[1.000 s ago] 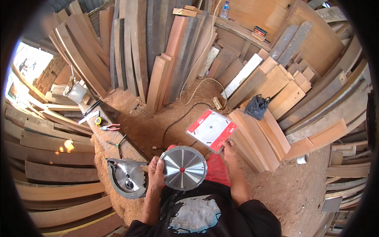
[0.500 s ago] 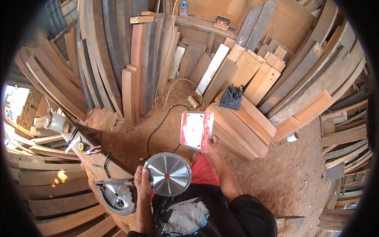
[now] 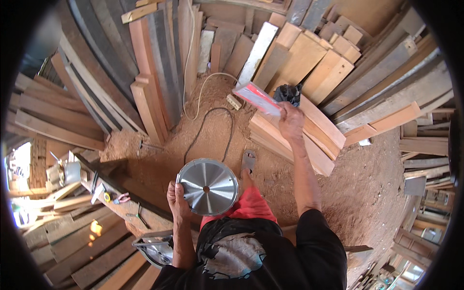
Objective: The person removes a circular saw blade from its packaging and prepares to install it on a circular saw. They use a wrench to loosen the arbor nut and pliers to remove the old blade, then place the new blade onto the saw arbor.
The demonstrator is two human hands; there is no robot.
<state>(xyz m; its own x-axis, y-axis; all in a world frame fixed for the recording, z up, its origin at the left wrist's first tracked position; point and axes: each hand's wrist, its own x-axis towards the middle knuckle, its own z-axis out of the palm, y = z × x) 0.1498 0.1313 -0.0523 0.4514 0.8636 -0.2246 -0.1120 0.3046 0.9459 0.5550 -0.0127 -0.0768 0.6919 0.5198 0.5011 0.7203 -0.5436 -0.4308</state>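
Note:
My left hand (image 3: 179,199) grips the edge of a round, shiny circular saw blade (image 3: 215,178), held flat in front of my body. The blade's centre hole shows the dark red of my shorts or the ground behind it. My right hand (image 3: 291,122) is stretched forward, closed on the near end of a flat red-and-white package (image 3: 258,99), which is tilted nearly edge-on. Just beyond that hand, a black plastic bag (image 3: 289,93) rests on stacked planks (image 3: 314,140). At lower left, a circular saw (image 3: 158,252) with a toothed blade is partly hidden by my left arm.
On the narrow bench (image 3: 128,205) to my left lie pliers (image 3: 122,198), a yellow tape measure (image 3: 107,197) and a green-handled T-shaped tool (image 3: 140,216). A power strip (image 3: 234,101) and a black cable (image 3: 198,133) lie on the sawdust-covered ground. Upright boards (image 3: 154,72) lean ahead.
My right hand has carried the package forward and right, over the planks, tilting it. The red centre piece no longer shows in the blade, which stays in my left hand. My view has shifted.

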